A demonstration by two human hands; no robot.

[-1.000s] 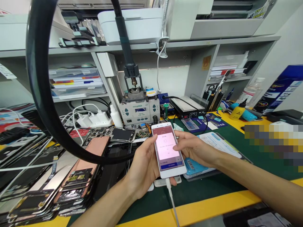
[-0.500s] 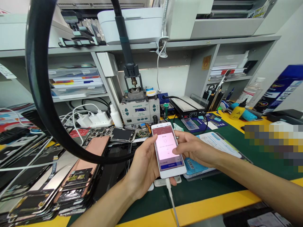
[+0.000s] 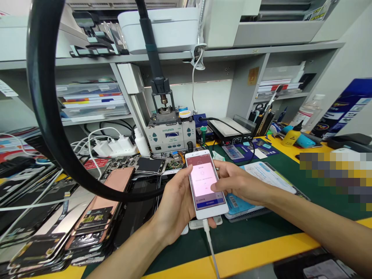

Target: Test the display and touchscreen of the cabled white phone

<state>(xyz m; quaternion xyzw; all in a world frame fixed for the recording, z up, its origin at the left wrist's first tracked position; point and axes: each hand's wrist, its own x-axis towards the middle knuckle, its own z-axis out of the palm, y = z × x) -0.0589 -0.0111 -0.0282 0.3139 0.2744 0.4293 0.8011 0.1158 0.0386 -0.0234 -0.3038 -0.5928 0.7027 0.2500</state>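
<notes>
A white smartphone (image 3: 202, 180) is held upright, tilted toward me, its lit screen showing a pale pop-up box over a dark page. My left hand (image 3: 177, 197) wraps round its left side and back, with the thumb along the left edge. From the right, my right hand (image 3: 236, 182) grips the phone's side; its thumb lies over the lower right part of the pop-up, and its other fingers are partly hidden behind the phone. A white charging cable (image 3: 209, 242) is plugged into the bottom end and runs down to the table's front edge.
Stacks of phone screens and housings (image 3: 101, 205) fill the left. A thick black hose (image 3: 43, 97) loops in front of them. Behind the phone stands a grey rework station (image 3: 172, 136). A document in a clear sleeve (image 3: 269, 178) lies right on the green mat (image 3: 290, 217).
The right thumb has shifted very slightly left on the screen. The phone and the left hand hold nearly the same place; the view has moved a little.
</notes>
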